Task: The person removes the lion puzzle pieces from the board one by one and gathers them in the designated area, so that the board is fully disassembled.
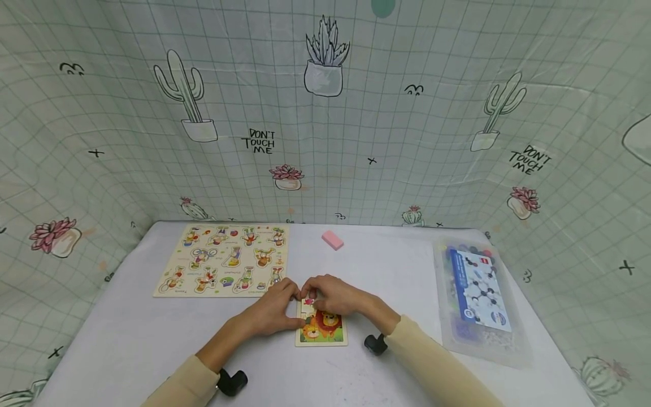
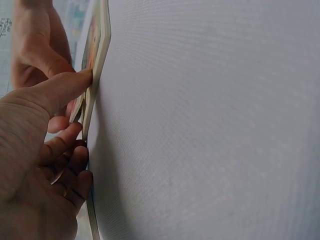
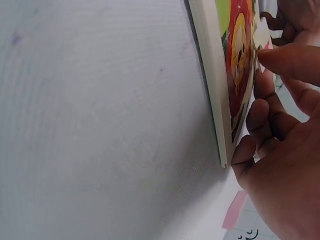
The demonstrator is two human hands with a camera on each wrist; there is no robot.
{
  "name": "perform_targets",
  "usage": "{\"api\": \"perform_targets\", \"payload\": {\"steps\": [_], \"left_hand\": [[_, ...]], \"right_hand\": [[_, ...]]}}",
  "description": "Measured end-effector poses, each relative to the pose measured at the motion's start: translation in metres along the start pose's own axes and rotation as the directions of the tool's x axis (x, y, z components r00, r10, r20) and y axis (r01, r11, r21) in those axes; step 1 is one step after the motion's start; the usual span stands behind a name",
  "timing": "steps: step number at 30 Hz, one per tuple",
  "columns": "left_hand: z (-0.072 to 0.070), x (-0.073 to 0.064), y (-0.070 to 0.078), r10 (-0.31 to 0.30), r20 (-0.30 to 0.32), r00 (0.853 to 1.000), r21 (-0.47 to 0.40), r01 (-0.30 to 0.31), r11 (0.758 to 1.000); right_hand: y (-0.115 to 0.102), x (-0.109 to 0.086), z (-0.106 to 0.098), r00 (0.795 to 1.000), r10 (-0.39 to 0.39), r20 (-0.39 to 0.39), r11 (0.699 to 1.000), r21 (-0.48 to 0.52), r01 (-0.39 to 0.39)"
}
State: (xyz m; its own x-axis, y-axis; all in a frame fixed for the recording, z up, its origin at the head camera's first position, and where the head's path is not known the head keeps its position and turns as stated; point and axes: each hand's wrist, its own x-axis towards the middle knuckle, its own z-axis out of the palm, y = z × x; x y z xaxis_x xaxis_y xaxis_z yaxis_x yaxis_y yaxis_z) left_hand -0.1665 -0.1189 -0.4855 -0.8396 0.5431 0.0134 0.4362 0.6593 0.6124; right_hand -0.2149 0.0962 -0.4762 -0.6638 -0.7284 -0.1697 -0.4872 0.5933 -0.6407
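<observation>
A small wooden jigsaw board (image 1: pixel 321 342) with a lion picture lies flat on the table's front middle. My right hand (image 1: pixel 335 295) is over its upper part, pinching a pale puzzle piece (image 3: pixel 263 36) between thumb and index finger. That piece stands tilted off the board at the upper left, where a pink flower shows. My left hand (image 1: pixel 277 310) holds the board's left side, its thumb on the edge and its other fingers curled at the far corner. In the left wrist view, the left index fingertip is right at the tilted piece (image 2: pixel 76 111).
A large wooden puzzle board (image 1: pixel 216 289) with animal figures lies behind the left hand. A pink block (image 1: pixel 333 239) sits farther back. At the right stands a clear plastic box (image 1: pixel 447 316) with a blue molecule label. A patterned cloth (image 1: pixel 356 141) hangs behind the table.
</observation>
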Motion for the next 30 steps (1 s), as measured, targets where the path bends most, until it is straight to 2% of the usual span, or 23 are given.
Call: {"api": "perform_targets", "payload": {"steps": [4,12,23,30], "left_hand": [[-0.001,-0.001,0.001,-0.004,-0.001,1.0,-0.001,0.004,1.0],[0.0,-0.001,0.0,0.006,-0.006,1.0,-0.003,-0.006,1.0],[0.0,0.0,0.001,-0.001,0.004,1.0,-0.005,0.001,1.0],[0.001,0.0,0.0,0.001,0.005,1.0,0.007,-0.001,1.0]], "right_hand": [[0.002,0.002,0.001,0.999,0.034,-0.009,0.996,0.079,-0.034],[0.003,0.002,0.001,0.999,0.043,-0.018,0.995,0.088,-0.041],[0.004,-0.001,-0.004,0.999,0.039,-0.001,0.982,0.187,-0.038],[0.004,-0.005,-0.014,0.998,0.045,-0.031,0.968,0.248,-0.036]]}}
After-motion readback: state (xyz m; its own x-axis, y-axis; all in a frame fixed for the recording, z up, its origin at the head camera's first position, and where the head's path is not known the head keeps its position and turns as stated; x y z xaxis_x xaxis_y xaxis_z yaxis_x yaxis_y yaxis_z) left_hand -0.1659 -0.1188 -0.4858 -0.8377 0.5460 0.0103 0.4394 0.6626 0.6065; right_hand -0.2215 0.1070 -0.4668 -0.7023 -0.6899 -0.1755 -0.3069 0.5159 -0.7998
